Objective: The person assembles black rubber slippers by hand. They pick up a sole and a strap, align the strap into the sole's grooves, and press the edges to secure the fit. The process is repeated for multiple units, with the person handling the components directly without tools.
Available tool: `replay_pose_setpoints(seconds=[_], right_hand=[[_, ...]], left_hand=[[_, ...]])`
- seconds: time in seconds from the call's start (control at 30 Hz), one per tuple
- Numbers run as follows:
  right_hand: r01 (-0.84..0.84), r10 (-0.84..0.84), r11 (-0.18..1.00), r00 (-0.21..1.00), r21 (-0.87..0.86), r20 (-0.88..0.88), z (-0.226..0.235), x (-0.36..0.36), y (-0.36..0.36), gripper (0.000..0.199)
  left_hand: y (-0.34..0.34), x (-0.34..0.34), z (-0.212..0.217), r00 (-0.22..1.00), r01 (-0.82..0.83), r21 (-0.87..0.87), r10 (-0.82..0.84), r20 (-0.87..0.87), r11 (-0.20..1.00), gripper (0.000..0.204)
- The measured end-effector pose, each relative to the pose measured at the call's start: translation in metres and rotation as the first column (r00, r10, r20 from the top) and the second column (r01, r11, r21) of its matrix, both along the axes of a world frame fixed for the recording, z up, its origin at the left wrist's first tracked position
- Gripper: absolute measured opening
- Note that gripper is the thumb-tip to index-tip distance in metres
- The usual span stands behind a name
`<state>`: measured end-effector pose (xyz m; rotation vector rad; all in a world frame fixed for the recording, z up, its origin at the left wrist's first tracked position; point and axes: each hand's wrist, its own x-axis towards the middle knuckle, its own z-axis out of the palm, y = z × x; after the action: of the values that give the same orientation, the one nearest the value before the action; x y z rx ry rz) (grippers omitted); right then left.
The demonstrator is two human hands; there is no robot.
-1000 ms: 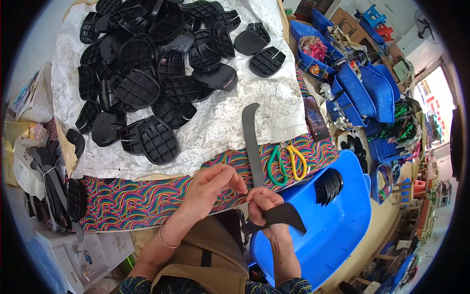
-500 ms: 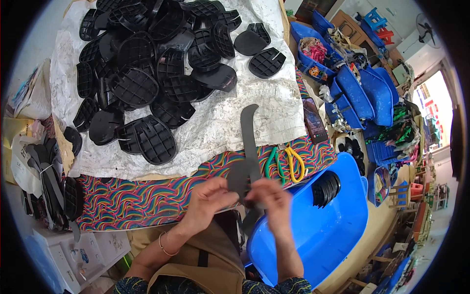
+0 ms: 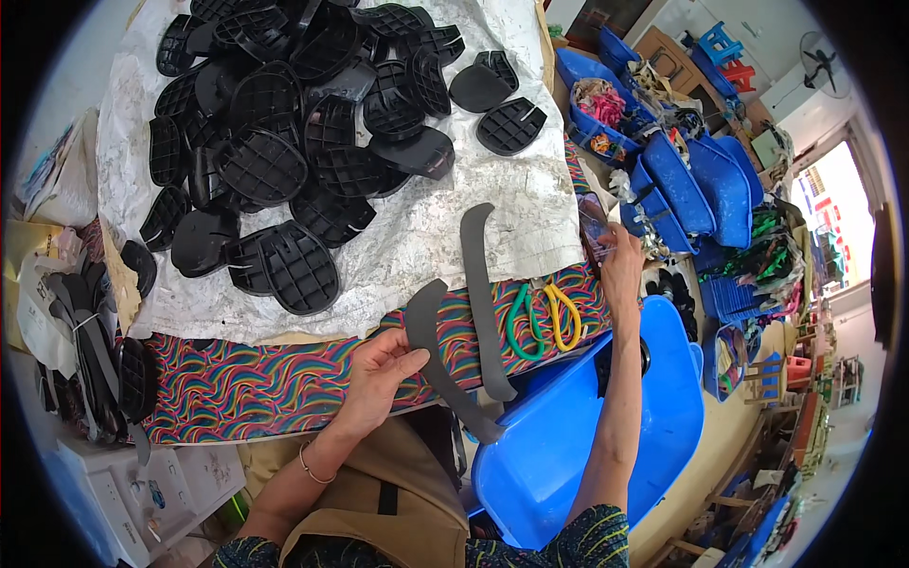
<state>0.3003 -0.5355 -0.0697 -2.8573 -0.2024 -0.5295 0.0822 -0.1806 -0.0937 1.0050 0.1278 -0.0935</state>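
Left hand (image 3: 379, 374) at the bench's near edge, grip closed on the upper end of a long curved dark grey rubber strip (image 3: 437, 360) that slants down over the wavy multicoloured cloth (image 3: 256, 388) toward the big blue plastic tub (image 3: 568, 445). A 2nd, similar grey curved strip (image 3: 481, 303) lies flat just right of it, beside green-handled (image 3: 521, 322) and yellow-handled scissors (image 3: 563, 317). Right hand (image 3: 620, 265) is stretched out to the bench's right edge, fingers on a small clear plastic item (image 3: 597, 227), grip state unclear; black ribbed moulded sole pieces (image 3: 284, 142) heaped on the white sheet (image 3: 426, 218) at the far side.
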Motion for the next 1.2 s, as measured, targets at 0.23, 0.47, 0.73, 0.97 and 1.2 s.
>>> replay_pose_setpoints(seconds=[0.23,0.47,0.73,0.97,1.2], right_hand=[[-0.132,0.016,0.887,0.966,0.443,0.257,0.021,-0.004,0.027,0.051],[-0.241,0.426,0.711,0.895,0.660,-0.132,0.052,-0.154,0.141,0.021],[0.150,0.442,0.270,0.858,0.951,-0.261,0.037,-0.215,0.200,0.015],[0.299,0.559,-0.039,0.798,0.954,-0.227,0.049,-0.217,0.236,0.021],[0.183,0.541,0.076,0.818,0.980,-0.195,0.010,-0.178,0.282,0.025]], left_hand=[[-0.002,-0.001,0.000,1.000,-0.014,-0.040,0.015,0.026,0.999,0.013],[-0.012,-0.005,0.014,0.991,-0.126,-0.066,0.128,0.032,0.990,0.018],[0.007,-0.017,0.050,0.999,0.033,0.258,-0.031,-0.011,0.966,0.013],[0.101,0.017,0.061,0.877,-0.479,0.739,0.229,0.422,0.474,0.016],[0.141,0.032,0.067,0.789,-0.613,0.779,0.145,0.597,0.133,0.022]])
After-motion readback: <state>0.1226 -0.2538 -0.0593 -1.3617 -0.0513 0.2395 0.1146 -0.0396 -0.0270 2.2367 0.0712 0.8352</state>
